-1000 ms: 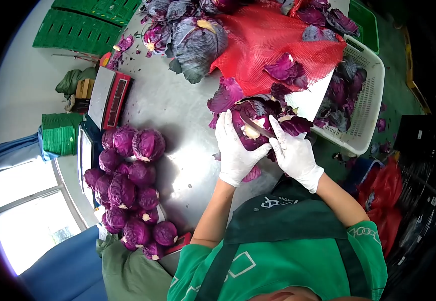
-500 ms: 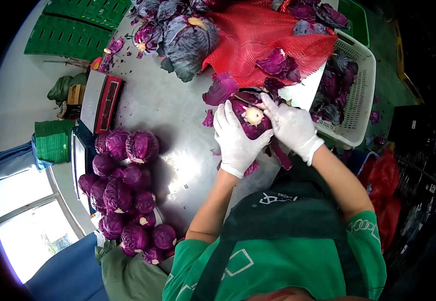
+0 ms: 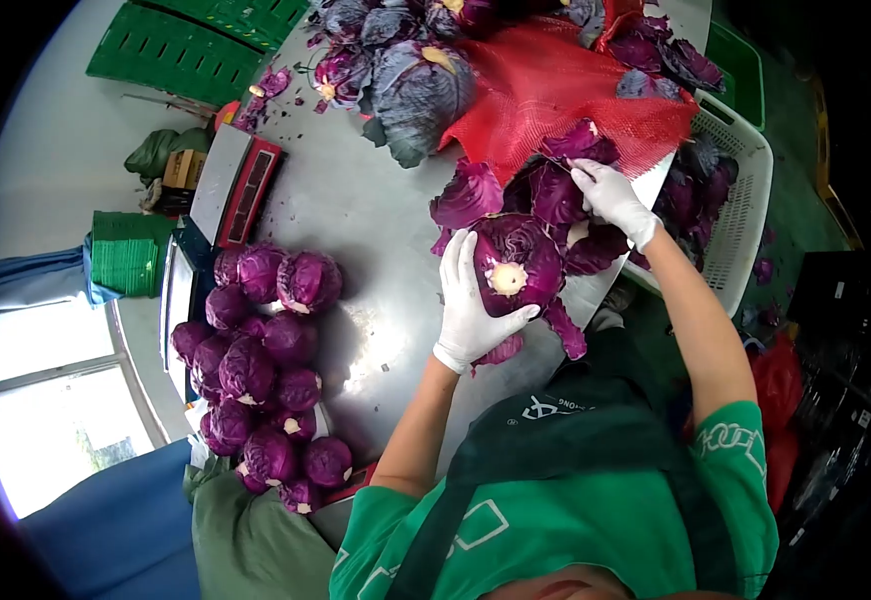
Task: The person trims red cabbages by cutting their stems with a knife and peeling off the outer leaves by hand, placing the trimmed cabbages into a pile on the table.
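A purple cabbage (image 3: pixel 521 262) with its pale cut stem facing up sits on the metal table (image 3: pixel 375 250). My gloved left hand (image 3: pixel 471 308) is wrapped round its left and lower side, thumb below the stem. Up and to the right, my gloved right hand (image 3: pixel 607 200) has its fingers pinched at loose purple leaves (image 3: pixel 557 192); one leaf seems to be between the fingertips, partly hidden. More loose leaves lie around the cabbage, one (image 3: pixel 467 194) at its upper left.
Several trimmed cabbages (image 3: pixel 246 370) are piled at the left beside a red scale (image 3: pixel 245 190). Larger leafy cabbages (image 3: pixel 420 100) and a red mesh sack (image 3: pixel 535 80) lie at the far side. A white basket (image 3: pixel 750 200) of leaves stands at the right.
My right hand has moved from the cabbage's stem up and right to the loose leaves, away from the cabbage. My left hand has stayed on the cabbage, whose top is now more exposed.
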`<state>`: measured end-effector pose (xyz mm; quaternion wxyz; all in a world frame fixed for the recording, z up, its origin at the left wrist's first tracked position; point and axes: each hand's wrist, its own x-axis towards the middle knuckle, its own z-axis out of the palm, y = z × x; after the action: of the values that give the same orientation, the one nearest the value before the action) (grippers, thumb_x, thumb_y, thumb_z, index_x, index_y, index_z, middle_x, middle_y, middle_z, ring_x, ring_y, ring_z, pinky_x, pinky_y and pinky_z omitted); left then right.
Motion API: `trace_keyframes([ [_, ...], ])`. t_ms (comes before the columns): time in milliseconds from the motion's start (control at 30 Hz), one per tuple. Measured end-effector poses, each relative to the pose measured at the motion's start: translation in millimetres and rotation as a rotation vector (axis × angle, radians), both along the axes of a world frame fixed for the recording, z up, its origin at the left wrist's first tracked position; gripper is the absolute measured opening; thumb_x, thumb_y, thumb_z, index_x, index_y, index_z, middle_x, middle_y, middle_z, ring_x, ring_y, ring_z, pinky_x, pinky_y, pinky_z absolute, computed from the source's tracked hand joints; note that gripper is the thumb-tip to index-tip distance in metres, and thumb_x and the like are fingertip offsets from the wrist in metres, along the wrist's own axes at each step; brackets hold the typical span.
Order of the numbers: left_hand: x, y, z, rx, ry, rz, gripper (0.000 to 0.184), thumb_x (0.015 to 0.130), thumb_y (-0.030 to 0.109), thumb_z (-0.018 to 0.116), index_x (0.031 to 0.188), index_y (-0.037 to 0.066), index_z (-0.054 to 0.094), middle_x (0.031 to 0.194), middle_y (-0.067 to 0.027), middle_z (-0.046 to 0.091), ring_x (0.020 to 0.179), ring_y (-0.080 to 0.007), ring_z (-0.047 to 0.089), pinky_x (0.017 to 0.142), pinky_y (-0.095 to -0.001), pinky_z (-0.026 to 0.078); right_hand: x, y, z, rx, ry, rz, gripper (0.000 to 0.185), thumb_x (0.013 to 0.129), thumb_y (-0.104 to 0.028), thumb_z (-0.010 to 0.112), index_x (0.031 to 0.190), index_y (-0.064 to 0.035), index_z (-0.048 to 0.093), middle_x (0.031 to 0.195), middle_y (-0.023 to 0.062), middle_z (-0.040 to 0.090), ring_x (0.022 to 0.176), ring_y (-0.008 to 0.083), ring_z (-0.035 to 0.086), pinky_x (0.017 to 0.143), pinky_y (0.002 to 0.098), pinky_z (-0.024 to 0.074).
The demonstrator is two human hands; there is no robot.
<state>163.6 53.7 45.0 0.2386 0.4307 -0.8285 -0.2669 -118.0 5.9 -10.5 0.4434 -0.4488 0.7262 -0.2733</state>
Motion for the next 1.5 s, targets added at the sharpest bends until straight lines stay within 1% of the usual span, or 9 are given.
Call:
trace_keyframes([
  [67, 2, -3, 4, -0.027, -0.041, -0.012, 0.12, 0.058, 0.038, 0.092, 0.15, 0.0, 0.024, 0.146, -0.0244, 0.03, 0.138, -0.0417, 0.029, 0.116, -0.0489, 0.027, 1, 4, -20, -0.334, 0.08, -0.095, 0.045, 0.101, -0.036, 0.051, 0.136, -0.0078, 0.056, 0.106, 0.0162, 0.072, 0.089, 0.0357, 0.07, 0.08, 0.0404, 0.0541],
  [200, -9, -8, 14, 0.009, -0.149, -0.04, 0.116, 0.057, 0.039, 0.091, 0.149, 0.003, 0.03, 0.142, -0.0226, 0.032, 0.135, -0.0406, 0.029, 0.114, -0.0509, 0.028, 43, 58, 65, -0.761, 0.25, 0.015, 0.041, 0.102, -0.029, 0.05, 0.136, -0.0088, 0.055, 0.111, 0.0183, 0.069, 0.098, 0.0354, 0.068, 0.085, 0.0416, 0.0542],
  [400, -10, -17, 7, -0.001, -0.089, -0.058, 0.115, 0.058, 0.043, 0.087, 0.15, 0.002, 0.03, 0.141, -0.0211, 0.033, 0.13, -0.042, 0.032, 0.11, -0.052, 0.029, 60, 131, 58, -0.531, 0.481, 0.245, 0.04, 0.1, -0.026, 0.053, 0.137, -0.0116, 0.054, 0.083, 0.0149, 0.068, 0.061, 0.0316, 0.065, 0.053, 0.0412, 0.0527],
  [700, -11, -17, 12, 0.01, -0.098, -0.065, 0.114, 0.057, 0.037, 0.089, 0.149, 0.003, 0.031, 0.141, -0.0227, 0.033, 0.131, -0.0423, 0.032, 0.112, -0.0522, 0.031, 48, 136, 52, -0.421, 0.56, 0.317, 0.031, 0.099, -0.029, 0.054, 0.122, -0.0106, 0.064, 0.081, 0.0109, 0.069, 0.065, 0.0289, 0.067, 0.057, 0.04, 0.053],
  [867, -11, -16, 13, 0.022, -0.115, -0.075, 0.113, 0.058, 0.038, 0.089, 0.149, 0.003, 0.032, 0.142, -0.0224, 0.033, 0.132, -0.043, 0.032, 0.112, -0.0528, 0.03, 19, 97, 46, -0.418, 0.486, 0.056, 0.034, 0.101, -0.034, 0.05, 0.121, -0.0104, 0.064, 0.091, 0.016, 0.071, 0.079, 0.0316, 0.07, 0.067, 0.0411, 0.0565],
  [1067, -11, -21, 13, -0.001, -0.124, -0.116, 0.113, 0.059, 0.041, 0.088, 0.148, 0.001, 0.032, 0.142, -0.0226, 0.036, 0.132, -0.0418, 0.034, 0.113, -0.0524, 0.028, 62, 55, 85, -0.207, 0.39, 0.364, 0.078, 0.081, -0.061, 0.066, 0.134, -0.0048, 0.055, 0.116, 0.023, 0.064, 0.1, 0.0359, 0.067, 0.088, 0.0429, 0.0531],
  [1200, -8, -26, 14, -0.013, -0.099, -0.146, 0.113, 0.058, 0.04, 0.088, 0.148, 0.001, 0.033, 0.144, -0.0222, 0.038, 0.132, -0.0411, 0.035, 0.114, -0.0531, 0.028, 48, 29, 92, -0.243, 0.154, 0.475, 0.07, 0.083, -0.054, 0.067, 0.124, 0.0029, 0.06, 0.116, 0.0249, 0.066, 0.106, 0.0374, 0.064, 0.094, 0.0424, 0.0495],
  [1367, -13, -23, 9, -0.032, -0.094, -0.148, 0.113, 0.058, 0.043, 0.086, 0.148, 0.0, 0.033, 0.145, -0.0209, 0.04, 0.131, -0.0419, 0.036, 0.113, -0.0525, 0.028, 53, 20, 82, -0.3, 0.638, 0.61, 0.036, 0.09, -0.031, 0.062, 0.115, -0.0049, 0.066, 0.098, 0.0194, 0.069, 0.082, 0.0351, 0.068, 0.075, 0.0436, 0.0538],
  [1500, -12, -24, 12, -0.058, -0.111, -0.165, 0.113, 0.059, 0.043, 0.086, 0.148, 0.0, 0.032, 0.145, -0.0212, 0.04, 0.131, -0.0423, 0.036, 0.113, -0.0519, 0.029, 35, -18, 49, -0.371, 0.481, 0.384, 0.032, 0.091, -0.029, 0.058, 0.104, -0.003, 0.069, 0.096, 0.0201, 0.069, 0.088, 0.0367, 0.068, 0.081, 0.0458, 0.0531],
])
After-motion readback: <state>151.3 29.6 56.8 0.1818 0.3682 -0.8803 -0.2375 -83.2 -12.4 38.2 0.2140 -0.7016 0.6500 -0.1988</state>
